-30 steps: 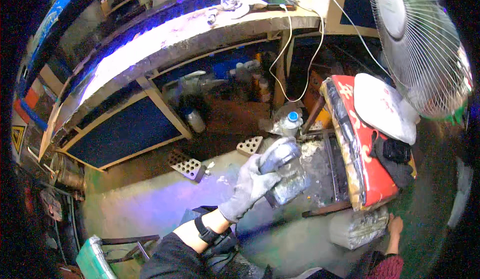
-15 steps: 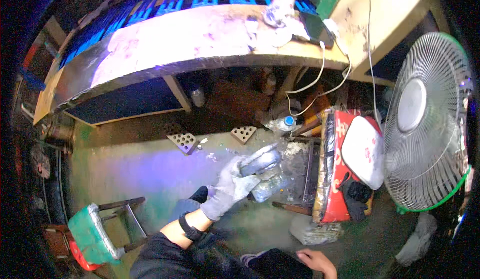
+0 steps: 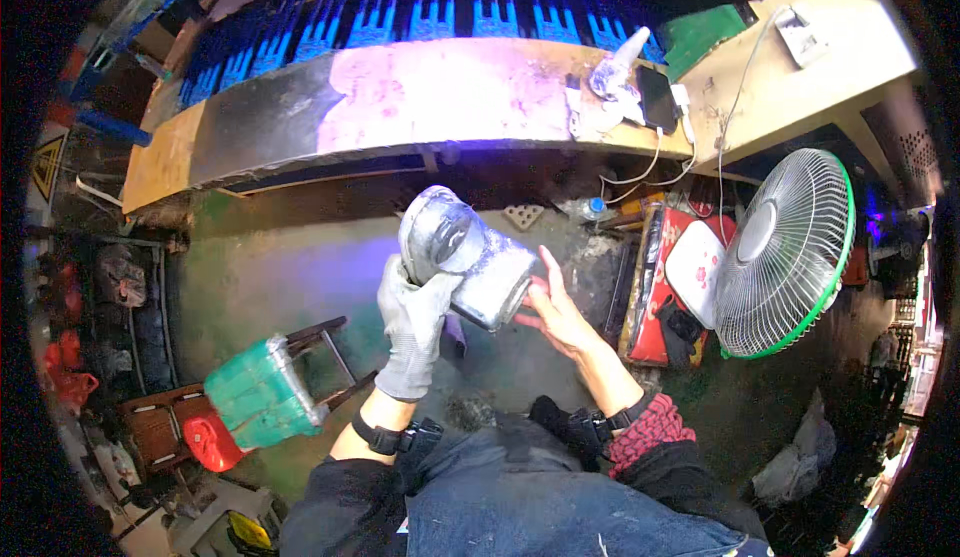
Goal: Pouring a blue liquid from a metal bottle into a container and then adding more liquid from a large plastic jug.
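Observation:
A cylindrical jar [image 3: 500,275], smeared with grey-white residue, is held tilted in front of me. Its wide rounded end [image 3: 436,225] points up and left, its narrower end down and right. My left hand [image 3: 408,322], in a grey knit glove, is closed around the wide end. At the other end is my bare right hand [image 3: 560,315], its thumb and fingertips against the edge of the jar. I cannot see what is inside it. Both wrists carry black straps, and a red patterned cuff [image 3: 650,432] circles the right forearm.
Ahead stretches a long workbench [image 3: 450,97] with a row of blue forked fixtures [image 3: 432,19], a phone [image 3: 656,97] and white cables. A fan [image 3: 785,252] stands right, beside a red box [image 3: 650,297]. A green-topped stool [image 3: 262,394] is left; a perforated brick [image 3: 522,217] lies on the floor.
The jar has come up off the floor area toward me in my left hand. My right hand has risen from low right to the jar's end. The view has shifted.

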